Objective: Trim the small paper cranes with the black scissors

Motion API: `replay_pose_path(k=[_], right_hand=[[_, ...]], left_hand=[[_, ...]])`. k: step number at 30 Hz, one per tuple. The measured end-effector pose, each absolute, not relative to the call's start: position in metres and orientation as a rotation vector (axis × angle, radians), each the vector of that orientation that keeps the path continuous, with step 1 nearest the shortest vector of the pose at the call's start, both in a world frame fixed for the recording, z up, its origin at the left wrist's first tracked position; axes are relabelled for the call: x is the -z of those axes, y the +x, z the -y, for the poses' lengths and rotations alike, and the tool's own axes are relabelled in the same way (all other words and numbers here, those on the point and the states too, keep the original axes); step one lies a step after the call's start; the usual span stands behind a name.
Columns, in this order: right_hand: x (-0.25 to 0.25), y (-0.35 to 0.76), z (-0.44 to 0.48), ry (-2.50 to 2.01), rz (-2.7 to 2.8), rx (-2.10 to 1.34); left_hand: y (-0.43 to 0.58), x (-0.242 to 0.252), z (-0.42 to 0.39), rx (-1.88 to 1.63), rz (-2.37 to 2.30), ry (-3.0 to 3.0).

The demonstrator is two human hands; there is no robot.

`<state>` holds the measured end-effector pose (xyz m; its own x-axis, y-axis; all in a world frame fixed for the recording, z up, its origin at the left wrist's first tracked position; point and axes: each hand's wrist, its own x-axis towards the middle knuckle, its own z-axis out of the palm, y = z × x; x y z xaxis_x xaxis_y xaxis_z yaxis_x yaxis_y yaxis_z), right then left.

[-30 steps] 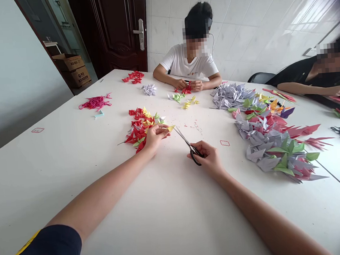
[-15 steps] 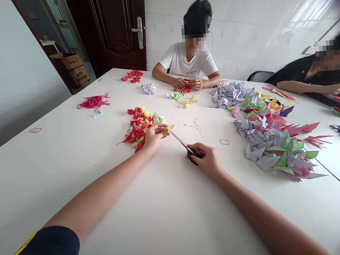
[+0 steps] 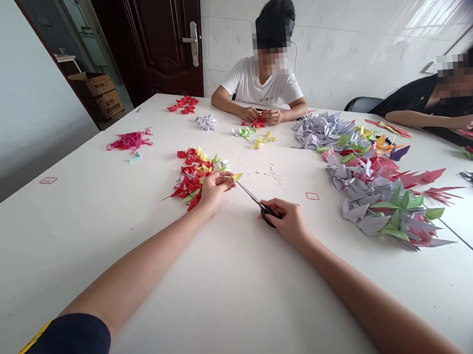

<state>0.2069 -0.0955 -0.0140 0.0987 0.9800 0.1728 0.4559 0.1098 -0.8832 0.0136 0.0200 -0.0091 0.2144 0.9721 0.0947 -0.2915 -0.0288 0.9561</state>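
Observation:
Between the fingertips of my left hand (image 3: 216, 189) is a small yellow paper crane (image 3: 237, 176), one pointed end sticking out to the right. My right hand (image 3: 287, 219) is closed round the black handles of a pair of scissors (image 3: 255, 198). The blade tips reach the yellow crane near my left fingertips; whether the paper lies between the blades is too small to tell. Just behind and left of my left hand spreads a pile of small paper cranes (image 3: 189, 175), mostly red, with some yellow, white and green ones.
Larger grey, pink and green cranes (image 3: 368, 188) are heaped on the right. Pink strings (image 3: 129, 140) lie at the left on the white table (image 3: 181, 307). Small scraps (image 3: 275, 174) dot the middle. Across sits a person in white (image 3: 262, 82) handling red paper; another person is far right.
Almost nothing differs. Both hands, the yellow crane and the scissors stay in place; the view has shifted very slightly.

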Motion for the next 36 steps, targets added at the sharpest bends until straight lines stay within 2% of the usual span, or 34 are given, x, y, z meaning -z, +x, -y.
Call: replay_pose_path(k=[16,36], right_hand=[[0.0128,0.2059,0.0962,-1.507,1.489,-0.714],[0.0207,0.2108,0.0952,-1.556,1.64,-0.349]], left_hand=[[0.0152,0.0039,-0.0165,-1.206,-0.811,1.139],[0.0149,0.0035,-0.0175,-1.187,-0.798,1.109]])
